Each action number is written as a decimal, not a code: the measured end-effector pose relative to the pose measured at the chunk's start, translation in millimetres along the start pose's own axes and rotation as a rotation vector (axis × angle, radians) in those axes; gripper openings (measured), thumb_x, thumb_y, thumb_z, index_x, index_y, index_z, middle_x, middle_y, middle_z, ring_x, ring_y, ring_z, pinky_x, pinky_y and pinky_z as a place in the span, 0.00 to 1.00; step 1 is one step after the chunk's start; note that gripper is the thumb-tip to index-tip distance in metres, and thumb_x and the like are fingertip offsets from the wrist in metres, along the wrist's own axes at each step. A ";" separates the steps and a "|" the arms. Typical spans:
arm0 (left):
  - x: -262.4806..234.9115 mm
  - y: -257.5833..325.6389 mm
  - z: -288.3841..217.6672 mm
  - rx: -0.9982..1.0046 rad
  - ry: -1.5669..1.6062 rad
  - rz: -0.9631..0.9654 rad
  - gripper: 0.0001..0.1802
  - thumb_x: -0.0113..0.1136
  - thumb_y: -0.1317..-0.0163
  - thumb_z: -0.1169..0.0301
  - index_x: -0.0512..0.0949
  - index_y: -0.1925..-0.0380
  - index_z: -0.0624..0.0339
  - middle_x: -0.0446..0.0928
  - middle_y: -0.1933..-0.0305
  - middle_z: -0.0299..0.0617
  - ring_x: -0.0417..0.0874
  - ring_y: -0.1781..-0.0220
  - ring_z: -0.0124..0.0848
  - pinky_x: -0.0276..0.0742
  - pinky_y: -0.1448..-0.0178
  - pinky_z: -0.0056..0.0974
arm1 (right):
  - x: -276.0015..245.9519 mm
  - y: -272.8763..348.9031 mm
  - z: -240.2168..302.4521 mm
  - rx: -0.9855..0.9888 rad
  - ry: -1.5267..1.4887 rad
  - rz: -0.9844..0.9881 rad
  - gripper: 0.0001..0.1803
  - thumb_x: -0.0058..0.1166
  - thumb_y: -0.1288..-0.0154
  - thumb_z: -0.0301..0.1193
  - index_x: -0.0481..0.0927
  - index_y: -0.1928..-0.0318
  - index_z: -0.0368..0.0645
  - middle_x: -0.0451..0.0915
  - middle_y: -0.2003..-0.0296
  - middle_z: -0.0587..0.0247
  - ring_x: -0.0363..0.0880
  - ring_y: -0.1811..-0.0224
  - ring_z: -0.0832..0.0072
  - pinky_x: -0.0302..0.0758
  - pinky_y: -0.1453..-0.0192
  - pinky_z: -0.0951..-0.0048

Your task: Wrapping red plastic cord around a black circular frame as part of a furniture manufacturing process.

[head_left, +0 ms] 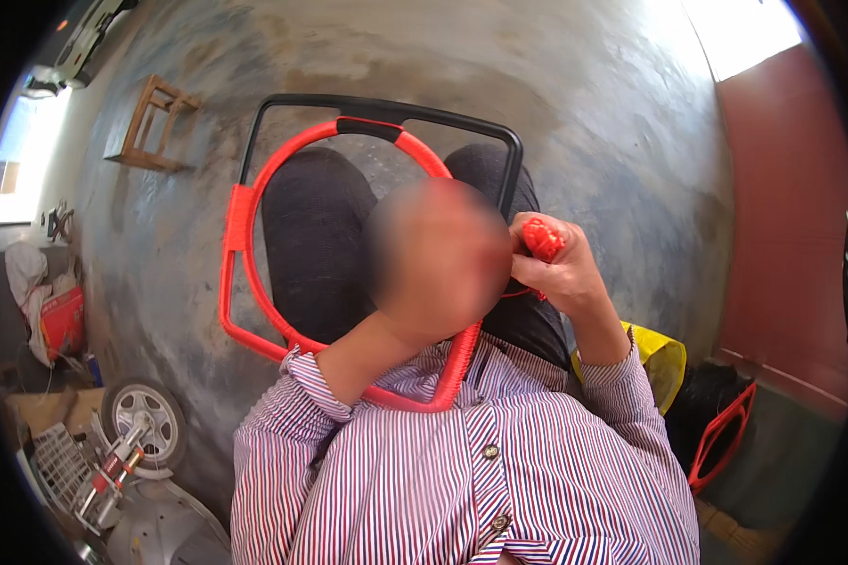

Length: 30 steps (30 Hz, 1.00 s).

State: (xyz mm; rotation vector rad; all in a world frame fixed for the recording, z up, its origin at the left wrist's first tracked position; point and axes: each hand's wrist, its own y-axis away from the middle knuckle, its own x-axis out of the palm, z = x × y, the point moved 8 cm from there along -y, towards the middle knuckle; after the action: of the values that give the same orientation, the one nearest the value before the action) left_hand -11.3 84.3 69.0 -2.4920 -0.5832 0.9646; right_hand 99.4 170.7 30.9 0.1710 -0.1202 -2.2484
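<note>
Across my lap lies a frame (pixel 224 301) with a round ring (pixel 253 202) inside it. Red strand wraps the frame's left and near sides and most of the ring, while the far bar (pixel 301 100) and a short piece at the ring's top show black. My left hand (pixel 433 273) is over the right part of the ring; a round blur covers it and hides its fingers. Beside it, at the frame's right side, my right hand (pixel 573 273) is closed around a bundle of red cord (pixel 543 239). A thin red strand hangs below that hand.
A wooden stool (pixel 151 122) lies at the far left. A two-wheeler's wheel (pixel 146 424) is at the lower left, below a red and white bag (pixel 61 320). To my right are a yellow bag (pixel 664 363), another red frame (pixel 730 438) and a dark red door (pixel 791 226).
</note>
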 end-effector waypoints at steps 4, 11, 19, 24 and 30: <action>-0.6 1.4 3.0 0.028 0.052 0.000 0.11 0.66 0.56 0.80 0.79 0.71 0.56 0.76 0.63 0.38 0.73 0.57 0.41 0.68 0.51 0.44 | -3.9 0.7 -9.2 0.088 -0.045 -0.056 0.05 0.58 0.45 0.23 0.79 0.66 0.36 0.76 0.72 0.72 0.73 0.69 0.84 0.71 0.64 0.80; -7.0 7.7 -20.7 0.199 0.008 0.009 0.09 0.65 0.51 0.74 0.75 0.71 0.53 0.74 0.67 0.36 0.74 0.59 0.40 0.66 0.48 0.45 | -21.3 22.2 -7.9 0.178 -0.110 -0.028 0.20 0.54 0.44 0.21 0.76 0.49 0.34 0.75 0.59 0.67 0.74 0.59 0.82 0.71 0.57 0.81; -12.2 10.7 -3.1 -0.018 0.154 -0.070 0.10 0.66 0.50 0.76 0.74 0.72 0.54 0.74 0.74 0.37 0.75 0.68 0.39 0.65 0.55 0.43 | -3.8 31.5 4.9 0.011 -0.055 0.131 0.27 0.67 0.48 0.20 0.74 0.46 0.36 0.80 0.63 0.66 0.79 0.62 0.81 0.76 0.58 0.80; -20.3 10.4 0.4 -0.085 0.252 -0.132 0.11 0.66 0.52 0.79 0.73 0.73 0.55 0.75 0.73 0.37 0.76 0.68 0.40 0.66 0.56 0.43 | 8.7 23.9 22.7 0.035 -0.150 0.055 0.23 0.70 0.51 0.20 0.78 0.52 0.37 0.80 0.65 0.69 0.77 0.64 0.83 0.75 0.58 0.81; -25.7 11.8 -11.7 0.033 0.255 -0.156 0.10 0.66 0.52 0.77 0.73 0.74 0.53 0.74 0.74 0.36 0.75 0.68 0.39 0.65 0.56 0.43 | 7.5 16.9 18.4 -0.058 0.219 0.077 0.16 0.72 0.55 0.21 0.80 0.64 0.36 0.76 0.72 0.70 0.73 0.71 0.84 0.70 0.67 0.80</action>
State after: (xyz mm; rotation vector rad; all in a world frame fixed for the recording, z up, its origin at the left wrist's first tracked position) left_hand -17.7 58.8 84.6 -2.4463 -0.6592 0.5823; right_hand 104.6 154.8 50.9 0.3731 0.0548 -2.1384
